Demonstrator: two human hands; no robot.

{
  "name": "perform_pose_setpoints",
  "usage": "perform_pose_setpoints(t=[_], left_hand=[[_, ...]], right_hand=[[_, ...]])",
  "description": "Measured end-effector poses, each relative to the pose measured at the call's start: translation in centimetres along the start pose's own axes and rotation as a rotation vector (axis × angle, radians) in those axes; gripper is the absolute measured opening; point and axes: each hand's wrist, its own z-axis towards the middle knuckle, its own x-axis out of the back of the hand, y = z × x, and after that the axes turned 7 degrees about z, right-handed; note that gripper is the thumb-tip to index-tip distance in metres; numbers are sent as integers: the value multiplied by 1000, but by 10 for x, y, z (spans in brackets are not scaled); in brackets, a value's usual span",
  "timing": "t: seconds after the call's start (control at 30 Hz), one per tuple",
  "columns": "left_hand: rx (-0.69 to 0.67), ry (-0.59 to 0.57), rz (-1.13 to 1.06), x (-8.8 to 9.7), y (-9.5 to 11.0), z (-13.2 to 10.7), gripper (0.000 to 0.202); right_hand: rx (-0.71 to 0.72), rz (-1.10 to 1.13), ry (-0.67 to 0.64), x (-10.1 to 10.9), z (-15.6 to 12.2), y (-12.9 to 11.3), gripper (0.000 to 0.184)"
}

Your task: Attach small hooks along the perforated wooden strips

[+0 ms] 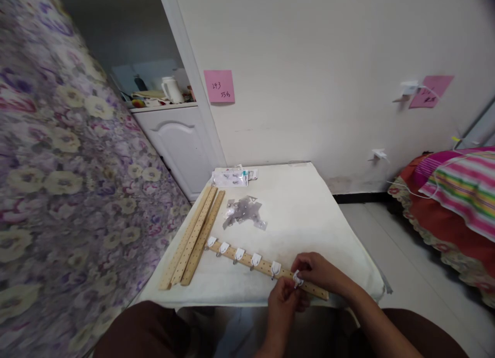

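Observation:
A perforated wooden strip [264,265] lies slantwise near the table's front edge, with several white adhesive hooks [256,260] set along it in a row. At its right part my right hand [317,270] bends over the strip, thumb and forefinger closed on a white hook [297,278]. Just below and left of that hook is my left hand [283,299], its fingers pinched together by the hook's lower end. What lies between the left fingertips is too small to make out.
Several more perforated strips [201,238] lie along the table's left side. A heap of small clear plastic pieces [245,212] sits mid-table. Packaged hooks [231,178] lie at the back left. The table [309,208] meets the wall behind; a flowered curtain [88,193] hangs to the left.

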Motion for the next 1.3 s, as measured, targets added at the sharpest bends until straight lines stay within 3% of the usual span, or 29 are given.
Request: perform_pose_setpoints(t=[0.13, 0.3, 0.5, 0.73, 1.3], left_hand=[[-10, 17, 50, 1, -2, -3, 25], [-118, 102, 289, 3, 1, -7, 20], [-203, 75, 543, 7, 4, -7, 21], [-252, 29, 601, 7, 7, -8, 13], [-247, 5, 612, 7, 14, -8, 20]], right_hand=[[-4, -22, 30, 1, 4, 5, 25], [27, -63, -7, 4, 8, 11, 28], [31, -16, -48, 7, 9, 14, 27], [36, -2, -47, 8, 6, 16, 28], [-45, 86, -52, 8, 5, 13, 21]])
